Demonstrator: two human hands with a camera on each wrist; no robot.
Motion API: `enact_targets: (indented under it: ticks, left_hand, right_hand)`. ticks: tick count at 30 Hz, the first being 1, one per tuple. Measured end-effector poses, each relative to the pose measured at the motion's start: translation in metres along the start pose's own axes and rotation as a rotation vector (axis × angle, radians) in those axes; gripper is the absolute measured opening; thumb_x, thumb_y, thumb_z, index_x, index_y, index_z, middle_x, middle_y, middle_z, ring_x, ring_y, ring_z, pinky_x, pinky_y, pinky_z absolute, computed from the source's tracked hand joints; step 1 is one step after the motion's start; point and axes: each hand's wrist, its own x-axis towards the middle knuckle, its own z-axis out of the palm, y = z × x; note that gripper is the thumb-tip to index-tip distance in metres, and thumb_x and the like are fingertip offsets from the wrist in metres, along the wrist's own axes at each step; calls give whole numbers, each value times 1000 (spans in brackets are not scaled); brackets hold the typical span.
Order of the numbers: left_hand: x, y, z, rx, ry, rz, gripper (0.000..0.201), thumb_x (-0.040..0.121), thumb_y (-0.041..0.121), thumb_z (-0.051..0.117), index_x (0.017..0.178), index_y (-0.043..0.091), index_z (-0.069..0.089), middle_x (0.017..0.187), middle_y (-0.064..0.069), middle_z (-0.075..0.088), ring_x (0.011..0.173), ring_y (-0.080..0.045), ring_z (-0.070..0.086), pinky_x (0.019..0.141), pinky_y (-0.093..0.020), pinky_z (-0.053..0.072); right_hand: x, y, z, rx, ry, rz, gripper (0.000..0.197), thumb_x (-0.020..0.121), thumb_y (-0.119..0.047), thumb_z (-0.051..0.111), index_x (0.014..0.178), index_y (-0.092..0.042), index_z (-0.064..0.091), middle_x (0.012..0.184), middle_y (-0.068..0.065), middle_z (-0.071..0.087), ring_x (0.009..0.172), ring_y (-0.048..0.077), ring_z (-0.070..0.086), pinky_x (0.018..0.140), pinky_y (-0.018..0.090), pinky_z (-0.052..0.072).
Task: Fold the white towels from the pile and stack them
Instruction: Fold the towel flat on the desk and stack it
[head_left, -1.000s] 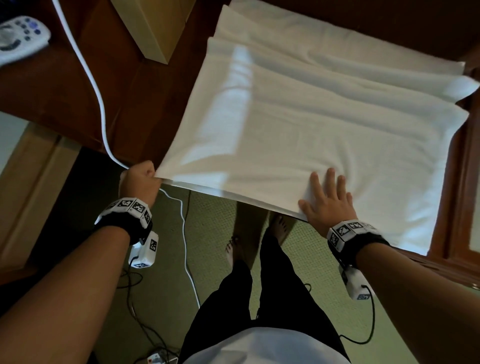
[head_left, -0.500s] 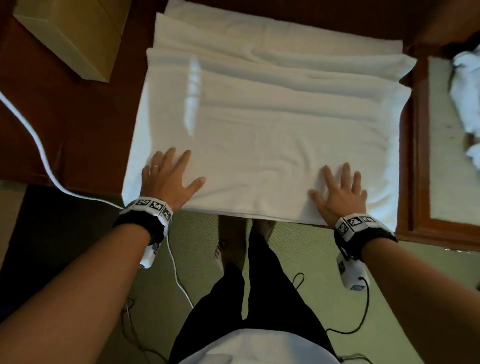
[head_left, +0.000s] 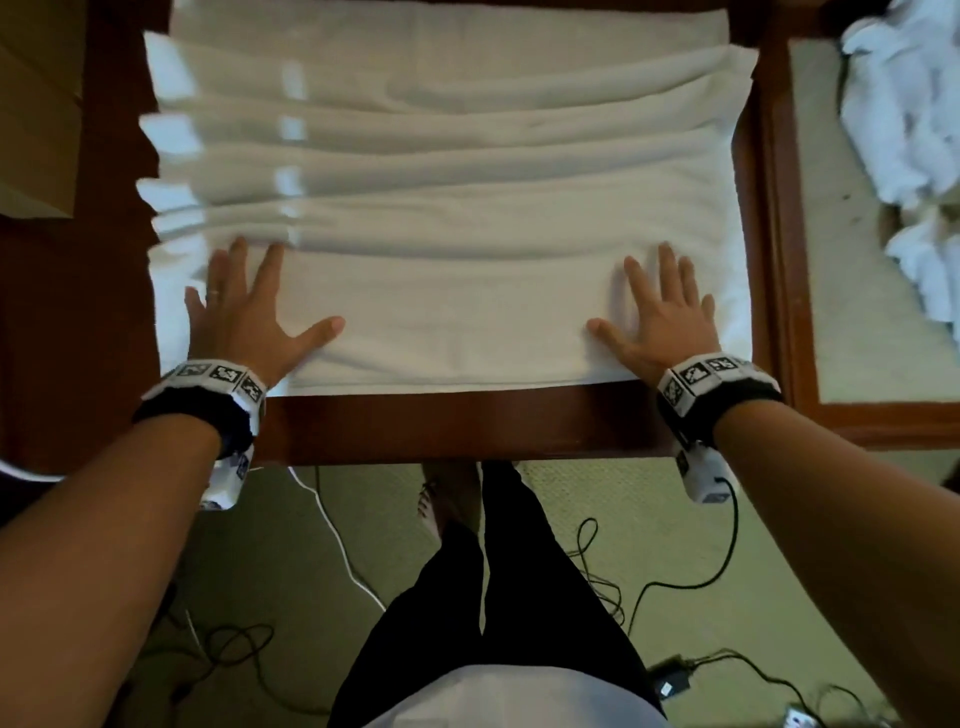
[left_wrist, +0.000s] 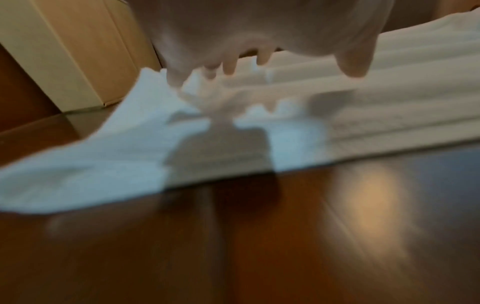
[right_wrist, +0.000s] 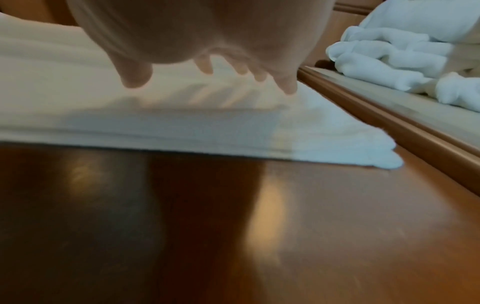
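Folded towel (head_left: 447, 317) on dark table (head_left: 467, 426), topping the stack; left hand (head_left: 244, 322), right hand (head_left: 660, 322) flat, fingers spread, gripping nothing: best smooth outward evenly, squaring edges.

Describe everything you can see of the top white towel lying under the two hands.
The top towel is white, soft terry-like cloth, spread flat on a staggered stack of towels on the dark wooden table. Its near hem runs along the table's front. The left hand and right hand press on it, fingers spread, near its ends.
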Motion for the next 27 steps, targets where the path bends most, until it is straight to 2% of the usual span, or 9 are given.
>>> enact_targets:
  ticks: [2,6,10,14,17,19,22,25,27]
  left_hand:
    - [-25,-3,15,47,25,44,113,71,92,39,159,31,4,168,-3,-6,154,-28,-1,120,-61,6]
    - [-87,-28,60,173,-123,107,122,57,106,13,156,39,-16,164,0,-27,153,-32,-10,118,-64,5]
    - [-110,-38,78,176,-78,127,125,58,105,29,156,40,-15,164,0,-27,153,-33,-8,116,-64,5]
    - [-123,-42,82,212,38,189,106,77,63,69,160,33,9,168,-9,3,151,-40,14,111,-69,22]
    - [-136,-43,81,235,68,206,96,81,37,77,158,30,22,165,-11,17,147,-41,24,108,-68,29]
    - [-144,-46,81,239,86,224,91,80,24,78,157,27,28,163,-13,24,145,-42,29,107,-66,31]
    - [-151,-55,77,235,65,249,89,76,9,79,153,22,38,160,-13,32,142,-41,36,108,-63,32]
    - [-153,-59,62,220,85,332,69,71,-4,78,136,7,59,145,-19,52,127,-44,54,101,-63,43]
    - [-151,-58,45,211,140,375,46,65,-13,76,110,-1,70,117,-24,68,97,-46,67,80,-60,55]
  right_hand:
    - [-20,6,11,-42,-3,-61,95,84,-81,33,156,-36,-8,161,3,-27,150,32,-17,118,62,5]
    - [-69,30,49,-179,-153,-145,115,69,-97,27,150,-37,-27,152,4,-44,143,35,-34,118,63,-1]
    - [-85,36,64,-171,-98,-140,114,69,-98,25,150,-37,-26,153,4,-44,143,35,-33,119,59,-4]
    - [-89,33,67,-201,-56,-148,114,69,-98,25,150,-36,-27,153,6,-43,145,37,-29,117,56,-4]
    - [-105,39,80,-284,-63,-182,121,77,-80,53,150,-31,-29,154,11,-40,145,41,-26,119,60,5]
    - [-117,45,90,-284,9,-194,113,85,-40,71,155,-29,-16,161,16,-25,148,44,-12,118,61,18]
    - [-131,48,91,-268,148,-241,100,70,13,52,156,-23,14,161,24,16,143,51,23,103,62,41]
    - [-135,51,83,-263,165,-302,79,64,16,44,138,-10,42,142,29,48,121,56,52,76,60,56]
    - [-136,49,75,-273,179,-269,60,63,17,55,119,-1,56,129,29,59,108,53,61,63,58,58]
